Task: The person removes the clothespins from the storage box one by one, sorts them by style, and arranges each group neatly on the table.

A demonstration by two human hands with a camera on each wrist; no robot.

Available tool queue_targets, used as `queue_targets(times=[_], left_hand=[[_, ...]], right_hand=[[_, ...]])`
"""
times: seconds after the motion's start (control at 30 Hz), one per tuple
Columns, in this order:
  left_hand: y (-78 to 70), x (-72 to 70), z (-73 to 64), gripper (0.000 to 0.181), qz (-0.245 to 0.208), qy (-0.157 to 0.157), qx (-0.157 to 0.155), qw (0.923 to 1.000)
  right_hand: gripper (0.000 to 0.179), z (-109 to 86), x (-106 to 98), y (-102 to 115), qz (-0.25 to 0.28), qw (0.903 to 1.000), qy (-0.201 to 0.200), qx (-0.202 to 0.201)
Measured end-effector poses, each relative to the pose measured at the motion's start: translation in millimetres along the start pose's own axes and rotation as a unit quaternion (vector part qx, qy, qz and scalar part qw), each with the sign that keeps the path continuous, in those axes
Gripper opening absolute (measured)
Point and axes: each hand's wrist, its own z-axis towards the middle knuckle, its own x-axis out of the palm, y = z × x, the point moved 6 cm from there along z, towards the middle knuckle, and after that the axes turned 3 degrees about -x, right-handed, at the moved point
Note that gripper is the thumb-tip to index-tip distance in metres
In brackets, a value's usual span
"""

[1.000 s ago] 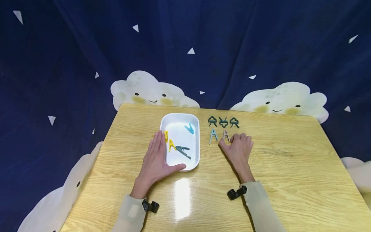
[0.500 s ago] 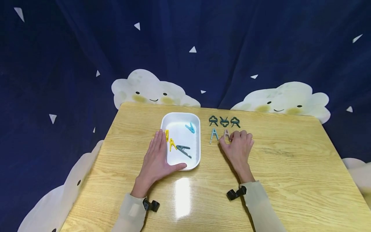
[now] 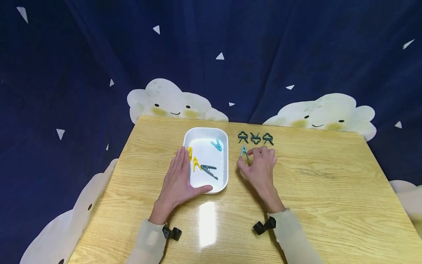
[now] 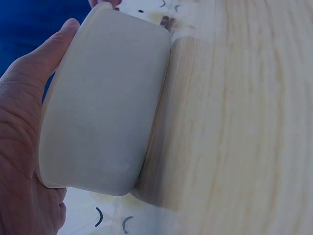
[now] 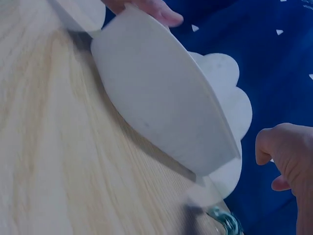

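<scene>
A white plastic tray [image 3: 226, 172] stands left of centre on the table. Against its left side lies my left hand [image 3: 179, 176], fingers straight and thumb stretched along the near rim. Inside the tray are two yellow clothespins [image 3: 196, 164], a light blue one [image 3: 217, 145] and a dark grey one [image 3: 209, 169]. To its right, my right hand [image 3: 260, 168] has thumb and index finger curled at the legs of a pale blue clothespin [image 3: 244, 149] on the table. A pink clothespin is not visible; the hand covers its earlier spot. In the right wrist view the right hand [image 5: 288, 156] shows curled fingers.
Three dark green clips, one being the middle clip [image 3: 255, 138], lie in a row behind the pale blue clothespin. A wooden table [image 3: 329, 190] extends to both sides. Behind it hangs a dark blue curtain [image 3: 250, 44] with cloud prints.
My right hand has shifted left, from the pink clothespin to the pale blue one. The pink clothespin has gone from sight. My left hand and the tray stay where they were.
</scene>
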Motion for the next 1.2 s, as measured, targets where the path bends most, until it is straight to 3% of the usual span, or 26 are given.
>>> queue_targets(times=[0.3, 0.7, 1.0, 1.2], left_hand=[[-1.0, -0.8, 0.1, 0.148, 0.003, -0.005, 0.006, 1.0000], [-1.9, -2.4, -0.4, 0.147, 0.004, -0.009, 0.012, 0.9999], [-1.4, -1.1, -0.5, 0.147, 0.006, -0.002, 0.005, 1.0000], [-1.7, -1.7, 0.6, 0.147, 0.013, -0.004, 0.008, 0.9999]], right_hand=[[0.030, -4.9, 5.5, 19.0, 0.020, 0.9996, 0.019, -0.007], [0.023, -4.9, 14.6, 57.9, 0.035, 0.9966, 0.029, -0.069], [0.024, 0.0, 34.3, 76.2, -0.014, 0.9880, 0.135, -0.075], [0.036, 2.7, 47.4, 80.9, -0.067, 0.9694, 0.222, -0.079]])
